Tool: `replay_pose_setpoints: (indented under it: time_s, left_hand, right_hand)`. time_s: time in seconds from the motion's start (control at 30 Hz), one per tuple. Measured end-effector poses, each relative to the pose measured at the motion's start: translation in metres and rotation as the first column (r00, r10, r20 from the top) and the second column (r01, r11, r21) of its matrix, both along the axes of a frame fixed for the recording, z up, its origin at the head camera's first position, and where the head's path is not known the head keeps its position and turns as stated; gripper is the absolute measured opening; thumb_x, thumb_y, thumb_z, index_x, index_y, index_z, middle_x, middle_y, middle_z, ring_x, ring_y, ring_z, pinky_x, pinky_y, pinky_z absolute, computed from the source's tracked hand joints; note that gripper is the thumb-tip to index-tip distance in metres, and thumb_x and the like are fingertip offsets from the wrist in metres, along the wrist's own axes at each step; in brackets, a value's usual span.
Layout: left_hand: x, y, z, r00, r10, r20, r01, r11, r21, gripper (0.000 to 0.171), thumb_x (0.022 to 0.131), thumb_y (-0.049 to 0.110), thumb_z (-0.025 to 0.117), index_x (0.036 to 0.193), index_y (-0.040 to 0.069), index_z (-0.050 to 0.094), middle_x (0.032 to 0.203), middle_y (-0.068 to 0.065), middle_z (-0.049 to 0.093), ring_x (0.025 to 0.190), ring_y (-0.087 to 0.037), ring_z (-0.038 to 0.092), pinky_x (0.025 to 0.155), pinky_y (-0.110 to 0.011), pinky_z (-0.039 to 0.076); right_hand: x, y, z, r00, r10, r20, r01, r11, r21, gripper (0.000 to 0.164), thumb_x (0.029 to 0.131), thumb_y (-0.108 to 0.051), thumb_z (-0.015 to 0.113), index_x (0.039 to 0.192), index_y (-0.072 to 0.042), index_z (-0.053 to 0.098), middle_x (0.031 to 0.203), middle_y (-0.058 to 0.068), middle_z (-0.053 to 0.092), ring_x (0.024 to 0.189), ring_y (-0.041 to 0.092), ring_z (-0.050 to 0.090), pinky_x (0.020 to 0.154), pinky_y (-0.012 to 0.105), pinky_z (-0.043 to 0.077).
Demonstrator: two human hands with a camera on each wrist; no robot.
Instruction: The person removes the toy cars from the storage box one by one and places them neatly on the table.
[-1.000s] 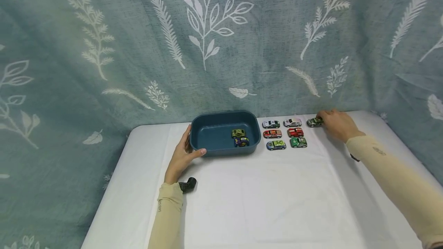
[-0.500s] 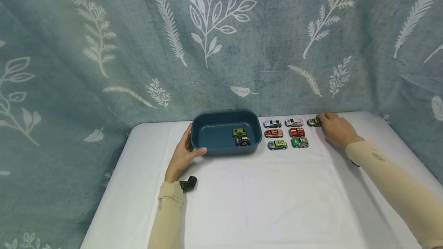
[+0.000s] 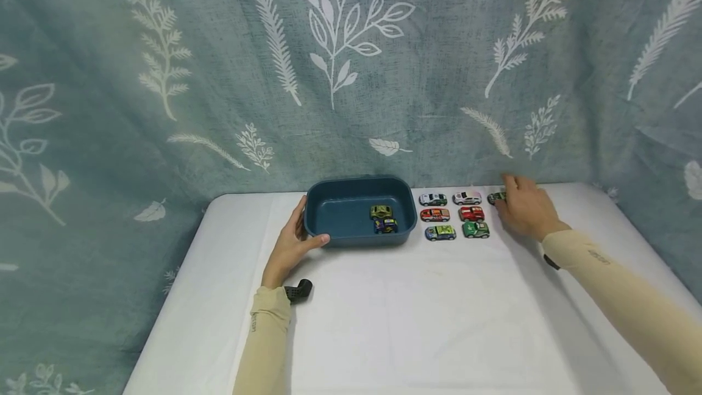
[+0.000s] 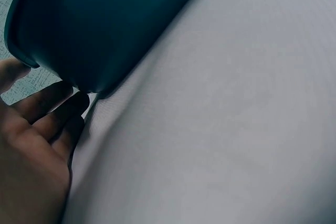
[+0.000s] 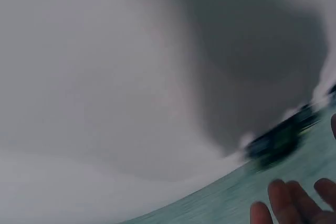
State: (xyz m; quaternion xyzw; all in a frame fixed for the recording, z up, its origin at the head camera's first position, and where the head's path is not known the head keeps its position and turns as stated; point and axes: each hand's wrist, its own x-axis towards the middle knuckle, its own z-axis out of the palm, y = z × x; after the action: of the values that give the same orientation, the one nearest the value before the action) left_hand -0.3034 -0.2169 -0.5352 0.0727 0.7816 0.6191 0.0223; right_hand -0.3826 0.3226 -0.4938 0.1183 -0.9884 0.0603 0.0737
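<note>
My left hand (image 3: 290, 242) holds the left end of a dark blue plastic bin (image 3: 340, 241), thumb over the front rim and fingers along the side. In the left wrist view the fingertips (image 4: 79, 100) meet the bin's wall (image 4: 100, 24). Inside the bin sit an olive toy car (image 3: 381, 212) and a purple-blue toy car (image 3: 386, 225). My right hand (image 3: 528, 209) is over a camouflage-green toy car (image 3: 495, 197), hiding its right part. The right wrist view shows that car (image 5: 278, 142) blurred, apart from the relaxed fingers (image 5: 286, 203).
Between bin and right hand, several toy cars stand in two columns: white (image 3: 433, 199), pale pink-white (image 3: 467, 198), orange-red (image 3: 435, 215), red (image 3: 471, 214), blue-yellow (image 3: 440, 233) and green (image 3: 475, 229). A leaf-patterned curtain (image 3: 439, 78) hangs behind the white-covered table (image 3: 384, 322).
My right hand has shifted slightly left, covering more of the camouflage-green car, with its fingers spread more. My left hand and the bin keep their places; the head view has shifted a little.
</note>
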Motion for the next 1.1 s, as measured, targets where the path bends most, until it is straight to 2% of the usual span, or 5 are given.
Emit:
replay_pose_setpoints:
  time_s: [0.2,0.37,0.53,0.83,1.1]
  left_hand:
    - [-0.002,-0.001,-0.003,1.0,-0.011,0.003,0.011,1.0,0.008,0.109,0.091,0.032,0.087,0.172,0.037,0.014,0.178,0.005,0.015,0.166,-0.025,0.018,0.135,-0.049,0.019]
    - [-0.004,0.0,-0.005,1.0,-0.009,0.003,0.009,1.0,0.007,0.109,0.09,0.033,0.087,0.172,0.038,0.015,0.178,0.006,0.017,0.165,-0.023,0.018,0.136,-0.048,0.019]
    - [-0.007,0.005,-0.008,1.0,-0.016,-0.004,0.016,1.0,0.013,0.109,0.09,0.032,0.087,0.171,0.041,0.015,0.177,0.008,0.017,0.165,-0.022,0.019,0.136,-0.047,0.019]
    - [0.0,0.007,-0.005,1.0,0.004,0.008,-0.004,1.0,0.003,0.11,0.089,0.029,0.088,0.17,0.042,0.015,0.178,0.007,0.017,0.165,-0.023,0.019,0.135,-0.047,0.02]
    - [-0.003,-0.002,-0.001,1.0,-0.001,0.001,0.001,1.0,-0.005,0.111,0.089,0.033,0.088,0.171,0.04,0.013,0.178,0.007,0.015,0.165,-0.023,0.018,0.135,-0.047,0.02]
  right_hand:
    - [0.004,-0.074,0.016,0.987,0.129,-0.097,-0.14,0.983,-0.117,0.051,0.107,-0.024,0.062,0.145,0.008,0.051,0.14,0.035,0.054,0.129,0.055,0.052,0.103,0.071,0.047]
    - [-0.001,-0.14,0.033,0.964,0.266,-0.023,-0.264,0.939,-0.219,0.046,0.108,-0.03,0.064,0.142,0.001,0.059,0.153,0.031,0.047,0.141,0.051,0.044,0.114,0.069,0.041]
    - [-0.009,-0.187,0.042,0.935,0.342,0.091,-0.325,0.932,-0.161,0.039,0.105,-0.037,0.068,0.13,-0.008,0.07,0.162,0.03,0.039,0.148,0.053,0.038,0.116,0.072,0.039]
    - [-0.009,-0.215,0.015,0.933,0.32,0.166,-0.308,0.947,-0.09,0.035,0.106,-0.042,0.065,0.13,-0.017,0.073,0.169,0.03,0.029,0.153,0.053,0.031,0.117,0.074,0.032]
    - [-0.012,-0.221,0.016,0.913,0.356,0.2,-0.335,0.933,-0.132,0.041,0.104,-0.049,0.066,0.128,-0.018,0.077,0.172,0.029,0.02,0.157,0.053,0.023,0.119,0.072,0.031]
